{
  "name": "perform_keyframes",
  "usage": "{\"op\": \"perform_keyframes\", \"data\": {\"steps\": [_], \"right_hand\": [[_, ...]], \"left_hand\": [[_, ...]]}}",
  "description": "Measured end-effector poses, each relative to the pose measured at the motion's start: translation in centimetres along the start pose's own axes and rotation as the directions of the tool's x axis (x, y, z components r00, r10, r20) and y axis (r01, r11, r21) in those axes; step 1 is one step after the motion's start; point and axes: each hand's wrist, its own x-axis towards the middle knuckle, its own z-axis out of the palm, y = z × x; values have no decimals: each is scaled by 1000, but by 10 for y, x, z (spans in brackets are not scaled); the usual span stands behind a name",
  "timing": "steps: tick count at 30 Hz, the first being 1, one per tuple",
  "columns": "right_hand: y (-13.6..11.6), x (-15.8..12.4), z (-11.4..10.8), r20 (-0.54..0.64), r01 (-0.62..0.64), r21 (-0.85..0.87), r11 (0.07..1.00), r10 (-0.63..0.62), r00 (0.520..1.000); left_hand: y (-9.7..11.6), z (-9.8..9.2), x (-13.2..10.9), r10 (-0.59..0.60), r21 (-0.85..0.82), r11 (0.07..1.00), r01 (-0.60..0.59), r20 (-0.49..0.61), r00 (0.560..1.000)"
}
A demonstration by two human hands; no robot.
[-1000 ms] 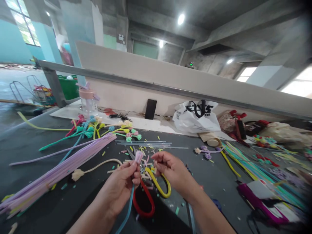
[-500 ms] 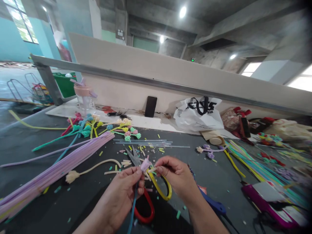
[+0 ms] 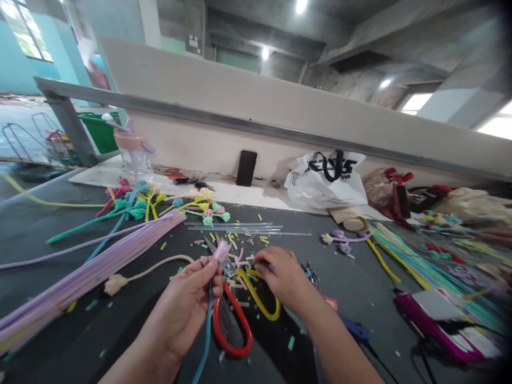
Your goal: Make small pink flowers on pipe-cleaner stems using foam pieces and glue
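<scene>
My left hand (image 3: pixel 196 290) pinches a small lilac bud (image 3: pixel 222 250) made of short fuzzy pieces, on a thin blue stem (image 3: pixel 207 325) that hangs below. To the right, my right hand (image 3: pixel 282 277) hovers low over the cut scraps (image 3: pixel 240 261), its fingers curled and thumb tucked in; whatever is at its fingertips is hidden. Between the hands lie scissors with one red handle (image 3: pixel 239 349) and one yellow handle (image 3: pixel 269 312), blades partly covered by the bud and left fingers. A cream flower stem (image 3: pixel 116 284) lies left of my left hand.
A lilac bundle of stems (image 3: pixel 132 250) and colourful finished flowers (image 3: pixel 136 208) lie left. Clear sticks (image 3: pixel 248 229) lie behind the scraps. A phone (image 3: pixel 246 168) and a white bag (image 3: pixel 326 184) stand at the back. Right are a blue-handled tool (image 3: pixel 354 328) and a magenta device (image 3: pixel 436 325).
My right hand has moved away from the bud, and the short cream piece no longer shows in its fingers. My left hand has shifted slightly left and up with the bud.
</scene>
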Motion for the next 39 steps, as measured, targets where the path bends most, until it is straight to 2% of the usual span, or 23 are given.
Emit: {"op": "perform_keyframes", "data": {"steps": [2,5,10,14,18,21,25,29,33,36,39], "right_hand": [[-6,1,3,30,3,-22,1000,-2,1000],[-15,7,-4,88,-45,-76,996,52,995],[-25,35,-14,216,-8,-161,987,43,976],[-29,55,3,275,-49,-200,979,104,956],[-32,61,21,266,-147,-205,968,199,943],[-30,61,23,272,-210,-117,971,235,933],[-22,54,14,313,-319,105,942,273,910],[-19,42,5,353,-422,352,836,299,887],[-16,33,3,367,-490,510,707,336,867],[-15,27,-3,360,-502,585,637,351,865],[-24,18,-16,313,-461,668,584,341,887]], "left_hand": [[0,0,2,3,-15,1000,-3,2,1000],[2,0,2,-3,-30,1000,4,4,1000],[5,-1,-1,-1,-71,997,4,44,999],[6,-1,-1,-9,-90,996,13,40,999],[4,-3,2,-31,-115,993,38,57,998],[3,-3,3,-37,-118,992,42,45,998],[3,-2,2,-31,-114,993,36,45,999],[2,-3,2,-22,-94,995,26,45,999],[0,-3,0,-30,-79,996,33,37,999],[-2,-1,-2,-39,-82,996,42,39,998],[-2,0,-4,-54,-91,994,60,70,996]]}}
